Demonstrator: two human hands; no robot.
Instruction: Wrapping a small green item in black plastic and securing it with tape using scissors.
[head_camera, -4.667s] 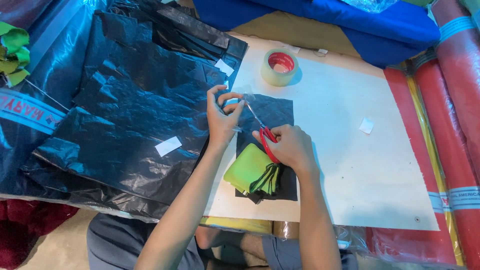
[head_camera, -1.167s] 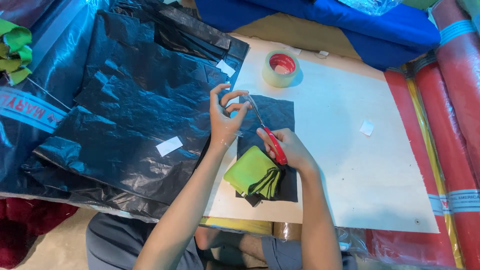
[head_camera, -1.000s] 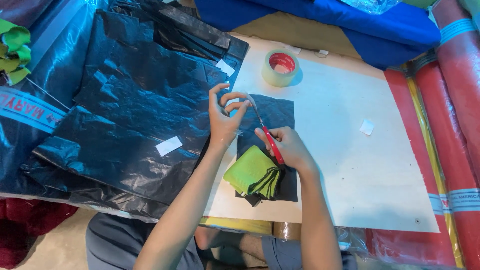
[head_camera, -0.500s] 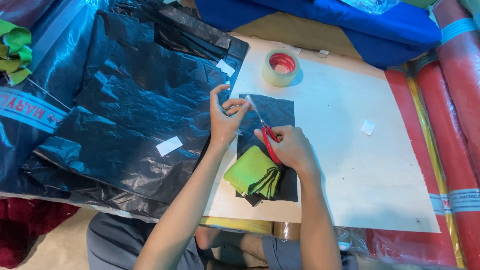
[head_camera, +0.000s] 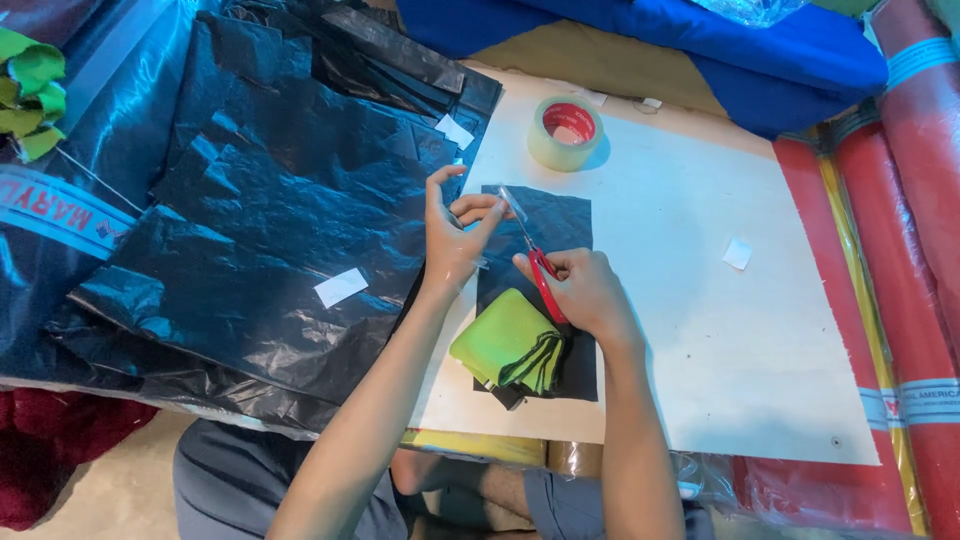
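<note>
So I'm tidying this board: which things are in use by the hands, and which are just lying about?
In use:
left hand
right hand
scissors
black sheet
green cloth

Lying about:
tape roll
black bags
white scrap
red rolls
blue fabric

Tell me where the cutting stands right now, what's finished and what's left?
Already done: folded green pieces lie stacked on the black sheet, and black bags with white labels are piled beside the board. In hand: the right hand works red-handled scissors while the left hand pinches a small strip, seemingly clear tape. Left: the cut is not visibly finished; the tape roll sits unused.
</note>
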